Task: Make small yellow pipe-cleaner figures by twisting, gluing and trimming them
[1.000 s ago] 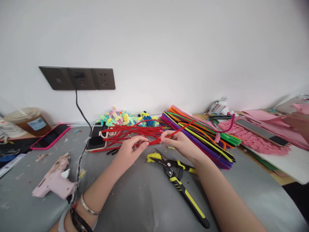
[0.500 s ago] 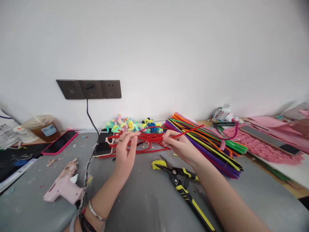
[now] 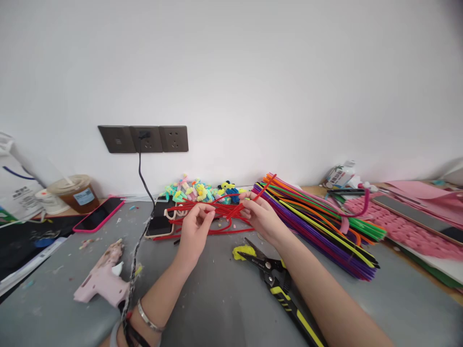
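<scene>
My right hand [image 3: 261,215] pinches a red pipe cleaner [image 3: 269,184], one end of which sticks up past the fingers. My left hand [image 3: 197,226] has thumb and forefinger closed together in front of the red pipe cleaners [image 3: 188,206]; whether a strand is between the fingertips is hidden. Those loose red strands lie in a tangled pile behind both hands, partly over a phone [image 3: 159,225] with a pale case. Below my right hand lie black-and-yellow pliers [image 3: 267,265], jaws apart, next to a yellow fuzzy piece [image 3: 243,252].
A bundle of coloured pipe cleaners [image 3: 318,226] lies at right, small pastel fuzzy figures [image 3: 198,190] by the wall. At left are a pink glue gun [image 3: 103,277], a power cord [image 3: 134,250] near my left arm, a pink-edged phone [image 3: 99,215] and a drink cup [image 3: 75,193].
The red pipe cleaner in my right hand has swung from pointing right to pointing steeply up. My left fingers have curled closer together. The whole view has shifted slightly.
</scene>
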{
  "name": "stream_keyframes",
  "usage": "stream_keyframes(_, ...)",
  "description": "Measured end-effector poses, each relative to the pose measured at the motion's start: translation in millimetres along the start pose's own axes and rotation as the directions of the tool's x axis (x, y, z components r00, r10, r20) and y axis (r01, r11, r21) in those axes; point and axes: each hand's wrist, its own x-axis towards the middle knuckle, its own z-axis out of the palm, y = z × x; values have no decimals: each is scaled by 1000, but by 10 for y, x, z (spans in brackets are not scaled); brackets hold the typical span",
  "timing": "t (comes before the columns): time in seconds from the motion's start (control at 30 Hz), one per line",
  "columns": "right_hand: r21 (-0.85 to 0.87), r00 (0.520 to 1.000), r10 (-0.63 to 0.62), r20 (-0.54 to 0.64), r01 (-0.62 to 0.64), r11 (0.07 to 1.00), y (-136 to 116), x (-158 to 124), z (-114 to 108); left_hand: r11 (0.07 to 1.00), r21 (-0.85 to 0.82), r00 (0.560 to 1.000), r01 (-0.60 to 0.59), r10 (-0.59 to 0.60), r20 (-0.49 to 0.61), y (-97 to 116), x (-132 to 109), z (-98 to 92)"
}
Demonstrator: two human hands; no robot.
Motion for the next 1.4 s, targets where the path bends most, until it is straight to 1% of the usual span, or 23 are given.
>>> stream_keyframes(0.07, 4, 1000, 6, 19, -6, 1000, 35, -46, -8, 1000, -13, 999, -14, 15, 30, -9, -17, 10)
stream_keyframes(0.17, -3, 998, 11, 60, -10, 1000, 36, -107, 20, 999, 22, 992, -30, 28, 121, 25, -58, 31)
stream_keyframes(0.23, -24, 997, 16, 79, -14, 1000, 25, -133, 58, 993, 86, 982, -76, 60, 181, 71, -86, 44)
stream_keyframes(0.3, -45, 996, 18, 82, -14, 999, 21, -148, 91, 977, 146, 973, -158, 129, 191, 112, -104, 47)
stream_keyframes(0.37, -60, 997, 15, 73, -10, 998, 25, -155, 109, 963, 178, 971, -203, 176, 160, 129, -105, 39)
stream_keyframes(0.4, -65, 998, 12, 67, -7, 998, 29, -156, 111, 961, 187, 975, -203, 180, 133, 127, -99, 32)
stream_keyframes(0.53, -67, 999, -20, 26, 21, 998, 46, -143, 91, 976, 188, 994, -111, 112, 7, 72, -63, -6)
stream_keyframes(0.63, -16, 992, -100, -82, 99, 995, 55, -106, 61, 987, 150, 997, -54, 61, -41, 28, -46, -15)
stream_keyframes(0.77, 61, 938, -225, -264, 250, 966, 42, -39, 6, 995, 87, 998, -39, 43, -44, 6, -40, 5)
stream_keyframes(0.9, 95, 877, -286, -385, 346, 933, 18, 0, -44, 999, 33, 997, -31, 33, -74, 8, -34, 17)
stream_keyframes(0.97, 89, 837, -321, -442, 397, 913, 7, 6, -64, 1000, 4, 996, -19, 20, -83, 18, -33, 11)
stream_keyframes(1.03, 78, 800, -357, -482, 446, 892, -2, 9, -88, 1000, 3, 997, -19, 19, -71, 31, -36, 1)
stream_keyframes(1.13, 48, 773, -401, -491, 484, 874, -10, 16, -136, 998, 62, 999, -20, 22, -32, 36, -39, -14)
stream_keyframes(1.2, 11, 770, -428, -473, 491, 871, -7, 25, -166, 997, 76, 999, -8, 11, -37, 19, -35, -16)
stream_keyframes(1.3, -14, 788, -432, -438, 475, 880, 4, 34, -177, 999, 38, 996, -21, 25, -83, -22, -20, -11)
stream_keyframes(1.33, -10, 799, -422, -429, 463, 886, 8, 33, -169, 999, 28, 995, -31, 33, -94, -32, -16, -10)
stream_keyframes(1.4, 20, 836, -376, -401, 418, 908, 13, 22, -134, 999, 26, 994, -37, 39, -104, -41, -12, -14)
